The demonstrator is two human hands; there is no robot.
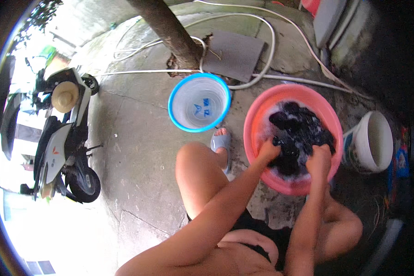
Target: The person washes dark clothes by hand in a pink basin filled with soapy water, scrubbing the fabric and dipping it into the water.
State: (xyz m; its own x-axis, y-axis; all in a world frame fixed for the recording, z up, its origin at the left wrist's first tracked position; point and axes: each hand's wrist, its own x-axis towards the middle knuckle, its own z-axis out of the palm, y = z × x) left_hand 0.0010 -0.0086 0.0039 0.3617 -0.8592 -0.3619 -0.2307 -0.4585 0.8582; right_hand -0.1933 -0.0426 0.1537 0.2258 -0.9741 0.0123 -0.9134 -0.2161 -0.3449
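Observation:
A round pink basin (254,115) stands on the ground in front of me, to the right, with whitish suds in it. Wet black cloth (299,133) lies bunched in the suds; its exact kind of garment cannot be made out. My left hand (270,149) is closed on the cloth at its left edge. On the opposite side, my right hand (319,159) grips another part of it, fingers curled down and partly hidden. Both forearms reach over the near rim of the basin.
A white tub with a blue rim (175,117) stands left of the basin. To the right is a white bucket (364,142). Behind lie a pale hose (273,37), a grey slab (234,53) and a tree trunk (170,32). A scooter (66,142) is parked at far left.

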